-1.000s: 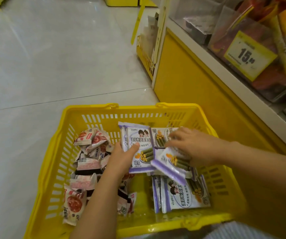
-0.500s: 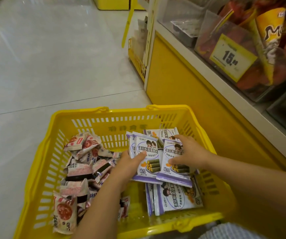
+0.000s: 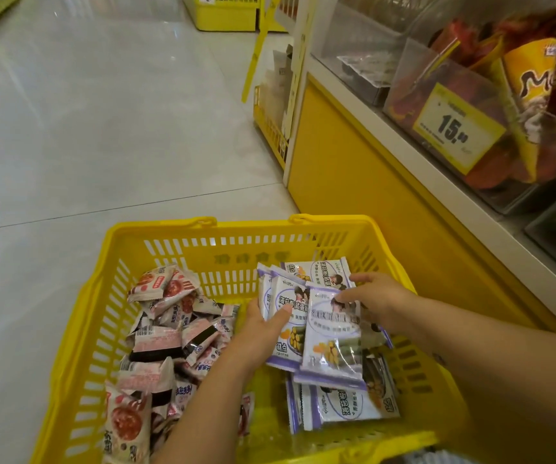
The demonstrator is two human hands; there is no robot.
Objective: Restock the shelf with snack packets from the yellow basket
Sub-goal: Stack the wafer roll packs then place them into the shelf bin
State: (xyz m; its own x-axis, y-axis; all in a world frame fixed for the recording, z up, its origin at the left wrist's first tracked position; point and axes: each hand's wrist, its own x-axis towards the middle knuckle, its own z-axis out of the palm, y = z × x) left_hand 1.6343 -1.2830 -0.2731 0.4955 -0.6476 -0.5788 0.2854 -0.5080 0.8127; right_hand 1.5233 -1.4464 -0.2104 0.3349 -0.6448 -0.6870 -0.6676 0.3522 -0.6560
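Observation:
The yellow basket (image 3: pixel 156 252) stands on the floor in front of me. Its left half holds a heap of pink and white snack packets (image 3: pixel 159 343). Purple and white snack packets (image 3: pixel 347 406) lie in its right half. My left hand (image 3: pixel 263 326) grips a small upright stack of purple packets (image 3: pixel 286 316), thumb across the front. My right hand (image 3: pixel 377 299) pinches the top of another purple packet (image 3: pixel 333 343) and holds it against that stack. Both hands are inside the basket.
A yellow shelf unit (image 3: pixel 370 202) with a white ledge runs along the right. Clear bins on it hold orange and red snack bags (image 3: pixel 531 88) behind a yellow price tag (image 3: pixel 454 125). Pale tiled floor (image 3: pixel 102 128) stretches left. More yellow shelving (image 3: pixel 226 11) stands far back.
My right hand has brought its purple packet upright against the stack in my left hand. The view has shifted slightly, with the shelf bins larger at the right.

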